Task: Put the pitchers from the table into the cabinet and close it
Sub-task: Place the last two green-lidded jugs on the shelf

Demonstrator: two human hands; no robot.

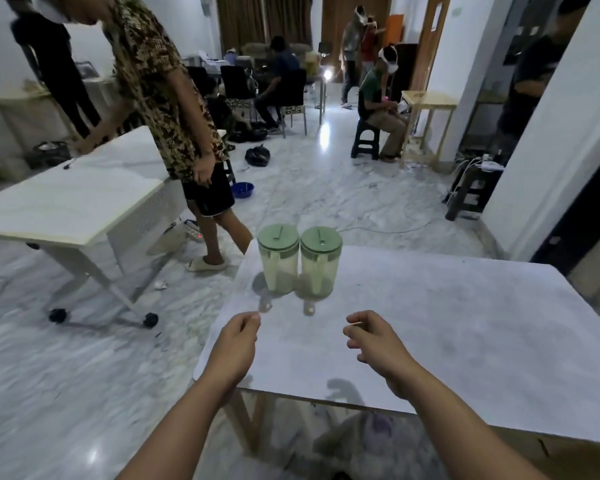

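Two clear pitchers with green lids stand side by side near the far left corner of a white table (465, 341): the left pitcher (278, 259) and the right pitcher (320, 263), their handles facing me. My left hand (236, 344) hovers over the table's left edge, short of the left pitcher, fingers loosely curled and holding nothing. My right hand (374, 341) hovers over the table just short of the right pitcher, fingers curled and apart, also holding nothing. No cabinet is visible.
A person in a patterned shirt (174, 109) stands just left of the table's far corner. A white wheeled desk (73, 202) is at the left. Stools, chairs, cables and several seated people fill the room behind. A dark doorway (589, 209) is at the right.
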